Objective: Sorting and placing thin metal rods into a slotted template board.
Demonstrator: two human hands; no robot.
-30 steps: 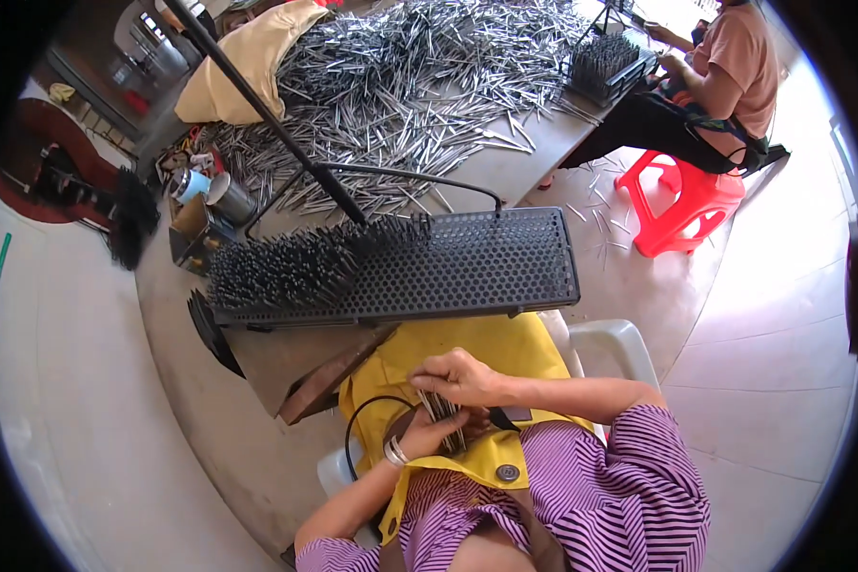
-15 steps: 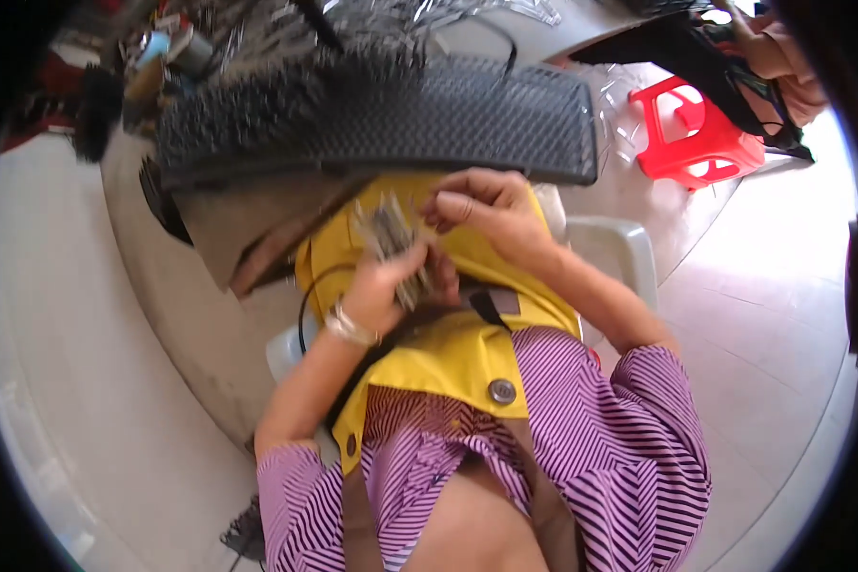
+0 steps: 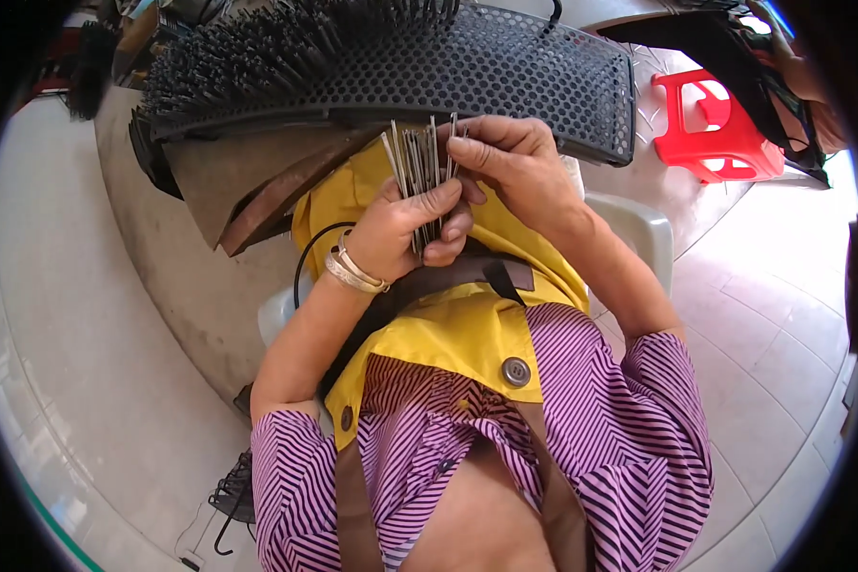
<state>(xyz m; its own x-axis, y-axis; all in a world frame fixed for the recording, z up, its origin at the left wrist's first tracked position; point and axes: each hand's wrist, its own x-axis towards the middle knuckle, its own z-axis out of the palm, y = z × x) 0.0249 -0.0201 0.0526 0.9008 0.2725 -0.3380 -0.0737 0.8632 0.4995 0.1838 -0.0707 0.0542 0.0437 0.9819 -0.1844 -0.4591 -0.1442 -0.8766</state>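
A bundle of thin metal rods [image 3: 414,167] is wrapped in the fingers of my left hand [image 3: 412,221], their upper ends fanned out above the thumb. My right hand [image 3: 519,167] is beside it, thumb and fingertips pinched at the upper part of a rod [image 3: 452,143] on the bundle's right side. Beyond my hands lies a black perforated tray [image 3: 505,71], its left part covered with many dark upright rods [image 3: 248,71]. Yellow apron cloth [image 3: 343,195] spreads over my lap under both hands.
A brown board [image 3: 210,181] sticks out below the tray on the left. At the far right is a red plastic stool [image 3: 719,143], with part of another person [image 3: 824,119] beside it. A pale plastic chair [image 3: 638,229] is under me. Dark hooked pieces [image 3: 233,496] lie on the floor at lower left.
My right hand has come to the rods from a little apart and now touches them. The rods in my left hand stand more upright. The whole view has shifted slightly.
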